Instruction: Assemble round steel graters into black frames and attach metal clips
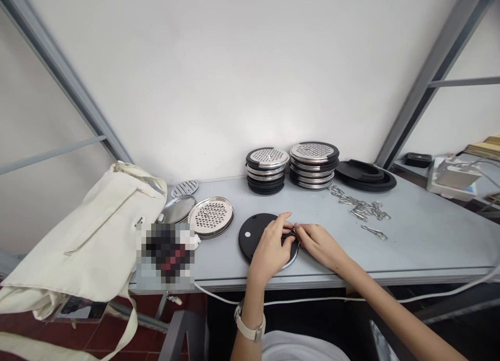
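A round black grater holder (254, 241) with a white dot lies on the table near its front edge, its pale rim showing at the lower right. My left hand (271, 249) rests over it, thumb and fingers bent together at its right edge. My right hand (317, 242) meets them there, fingertips pinched on a small piece of shiny metal that looks like a clip and is mostly hidden. To the right lie several loose wire snap clips (365, 209), with a single snap clip (375, 232) nearer me.
Behind stand two stacks of round graters, a smaller stack (267, 171) and a larger stack (314, 165). Black round trays (365, 176) lie to their right. Metal grater discs (211, 215) and a cream bag (86, 231) are at left. A white cable (312, 300) crosses the front.
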Tool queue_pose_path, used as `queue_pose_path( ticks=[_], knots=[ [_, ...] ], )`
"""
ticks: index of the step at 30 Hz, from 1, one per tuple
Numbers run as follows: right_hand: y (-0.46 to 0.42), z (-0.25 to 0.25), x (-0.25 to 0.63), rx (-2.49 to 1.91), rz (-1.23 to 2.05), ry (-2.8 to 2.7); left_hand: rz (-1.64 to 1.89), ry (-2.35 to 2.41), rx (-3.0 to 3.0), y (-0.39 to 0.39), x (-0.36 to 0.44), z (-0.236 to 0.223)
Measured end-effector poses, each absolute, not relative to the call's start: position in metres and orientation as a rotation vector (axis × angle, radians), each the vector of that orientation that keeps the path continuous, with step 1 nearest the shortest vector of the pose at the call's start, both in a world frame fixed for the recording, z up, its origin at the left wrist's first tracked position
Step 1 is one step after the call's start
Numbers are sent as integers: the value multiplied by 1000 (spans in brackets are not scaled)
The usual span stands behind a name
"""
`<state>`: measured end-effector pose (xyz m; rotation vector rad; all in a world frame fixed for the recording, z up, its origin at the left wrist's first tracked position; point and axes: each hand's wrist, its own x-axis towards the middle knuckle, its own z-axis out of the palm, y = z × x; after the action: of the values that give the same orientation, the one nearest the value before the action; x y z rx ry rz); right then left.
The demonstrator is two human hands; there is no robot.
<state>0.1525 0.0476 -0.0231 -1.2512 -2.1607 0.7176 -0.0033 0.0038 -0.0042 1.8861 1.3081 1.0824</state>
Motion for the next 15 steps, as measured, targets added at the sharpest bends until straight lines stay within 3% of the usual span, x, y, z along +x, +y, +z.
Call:
queue_pose_path(
  ticks=[15],
  knots=[
    [47,-21,150,-1289,604,-2270,1109,1285,1882,5,-4,-3]
  ],
)
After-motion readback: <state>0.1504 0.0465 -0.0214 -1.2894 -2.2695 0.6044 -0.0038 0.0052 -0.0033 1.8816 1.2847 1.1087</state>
